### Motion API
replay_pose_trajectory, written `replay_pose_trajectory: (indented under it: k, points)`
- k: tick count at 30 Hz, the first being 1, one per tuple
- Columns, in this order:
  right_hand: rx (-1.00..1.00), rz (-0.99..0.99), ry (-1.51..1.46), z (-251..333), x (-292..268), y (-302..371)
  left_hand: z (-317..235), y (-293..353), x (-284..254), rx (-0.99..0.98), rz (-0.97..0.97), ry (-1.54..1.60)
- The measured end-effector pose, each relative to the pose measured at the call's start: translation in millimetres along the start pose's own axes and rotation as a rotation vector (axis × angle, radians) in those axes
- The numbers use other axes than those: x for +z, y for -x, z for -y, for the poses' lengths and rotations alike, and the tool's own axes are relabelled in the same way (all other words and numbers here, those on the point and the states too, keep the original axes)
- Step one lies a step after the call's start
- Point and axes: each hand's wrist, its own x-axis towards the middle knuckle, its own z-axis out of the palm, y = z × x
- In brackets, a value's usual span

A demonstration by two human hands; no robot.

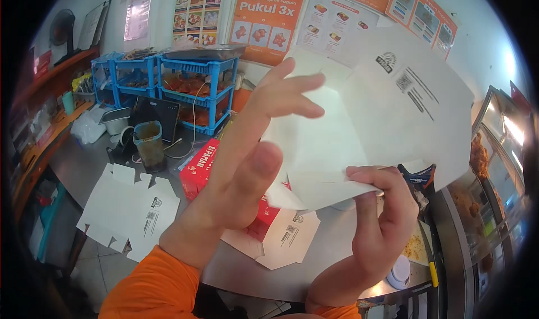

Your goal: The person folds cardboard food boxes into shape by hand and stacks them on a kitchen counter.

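Note:
A partly folded white cardboard food box (337, 134) is held up in front of me, its printed lid flap (432, 106) raised to the right. My right hand (387, 207) pinches a lower flap of the box between thumb and fingers. Beside the box's left side is my left hand (247, 134), fingers spread and thumb apart, with nothing held in it. Behind my left wrist sits a red box (199, 170). One flat, unfolded box blank (126, 215) lies at the table's left edge, and another printed piece of cardboard (286, 240) rests below the held box.
Blue stacked racks (208, 97) with packed food stand at the back left. Nearer are a tub of dark liquid (150, 142) and a black tablet (154, 120). On the right are a yellow-handled knife (432, 271), a white round object (400, 271) and a glass case (483, 167) of fried food.

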Motion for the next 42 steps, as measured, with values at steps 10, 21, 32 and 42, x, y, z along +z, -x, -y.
replay_pose_trajectory:
  k: [10, 21, 32, 42]
  points:
    - [0.386, -0.042, -0.101, -2.5, -4.5, 2.0, -12.4, -0.9, -6.5, 0.235, 0.272, 0.046]
    - [0.405, 0.306, -0.132, -9.8, -12.4, 4.4, -13.5, -2.2, -2.7, 0.161, 0.328, -0.194]
    - [0.395, 0.035, -0.250, -11.9, -4.5, 1.5, 10.3, -9.2, -7.7, 0.286, 0.135, -0.097]
    - [0.533, 0.132, -0.275, -29.7, -4.6, -3.4, -19.6, -0.5, -6.3, 0.224, 0.430, -0.106]
